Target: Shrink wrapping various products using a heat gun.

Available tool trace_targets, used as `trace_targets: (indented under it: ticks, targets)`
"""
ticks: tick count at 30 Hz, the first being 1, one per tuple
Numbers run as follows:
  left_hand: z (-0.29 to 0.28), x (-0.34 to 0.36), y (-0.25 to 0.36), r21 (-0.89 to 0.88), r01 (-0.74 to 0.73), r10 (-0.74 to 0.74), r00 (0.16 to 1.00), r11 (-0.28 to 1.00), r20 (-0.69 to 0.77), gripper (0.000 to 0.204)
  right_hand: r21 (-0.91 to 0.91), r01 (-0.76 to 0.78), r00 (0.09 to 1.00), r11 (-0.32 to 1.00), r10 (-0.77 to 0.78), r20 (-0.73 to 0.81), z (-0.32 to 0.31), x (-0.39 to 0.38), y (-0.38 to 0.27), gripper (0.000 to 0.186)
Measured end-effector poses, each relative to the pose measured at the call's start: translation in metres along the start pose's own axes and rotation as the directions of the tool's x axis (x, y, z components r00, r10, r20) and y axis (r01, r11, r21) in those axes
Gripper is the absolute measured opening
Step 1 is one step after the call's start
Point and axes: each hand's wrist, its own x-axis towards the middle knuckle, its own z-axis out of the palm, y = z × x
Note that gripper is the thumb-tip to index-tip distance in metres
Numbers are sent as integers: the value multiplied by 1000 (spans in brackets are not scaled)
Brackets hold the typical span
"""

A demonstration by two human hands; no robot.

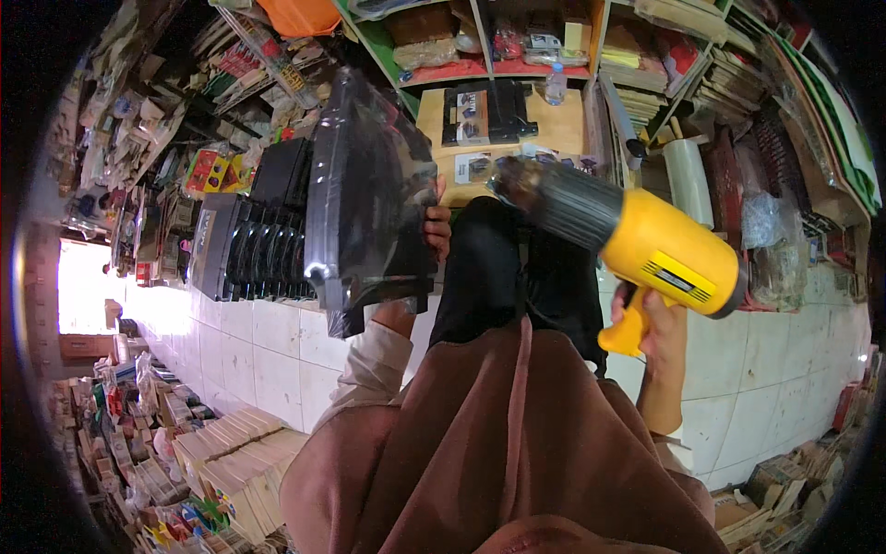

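My left hand [436,226] grips a black plastic case [360,194] in clear wrap, held on end left of centre with its fingers curled round the right edge. My right hand [656,323] is closed on the handle of a yellow heat gun [678,247], whose dark nozzle [517,183] points left toward the wrapped case, with a gap between them. Behind them, another black case [506,115] with a printed label lies on a wooden board [563,134]. More black cases [249,249] are stacked to the left of the held one.
A small clear bottle [556,85] stands at the board's back, below green cubby shelves [489,51] of packets. A white roll [688,185] and bundled goods line the right. Piles of paper stock [221,452] sit at lower left on the tiled floor [738,406], beside crowded racks.
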Motion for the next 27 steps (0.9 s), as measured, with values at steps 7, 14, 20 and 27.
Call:
trace_targets:
  ticks: [7, 14, 20, 27]
  targets:
    - [8, 7, -39, 983, -169, 697, 714, 74, 71, 51, -81, -174, 985, 981, 173, -15, 9, 15, 13, 35]
    - [20, -1, 6, 922, -78, 378, 922, 380, -78, 46, -269, -195, 953, 943, 248, 177, -8, -13, 24, 33]
    - [32, 8, -4, 972, 7, 531, 837, 235, -135, 49, -267, -315, 946, 911, 323, -13, 0, -4, 31, 22]
    - [31, 0, 16, 995, 99, 618, 782, 10, -84, 58, -274, -233, 958, 933, 268, 99, -21, -26, 34, 27]
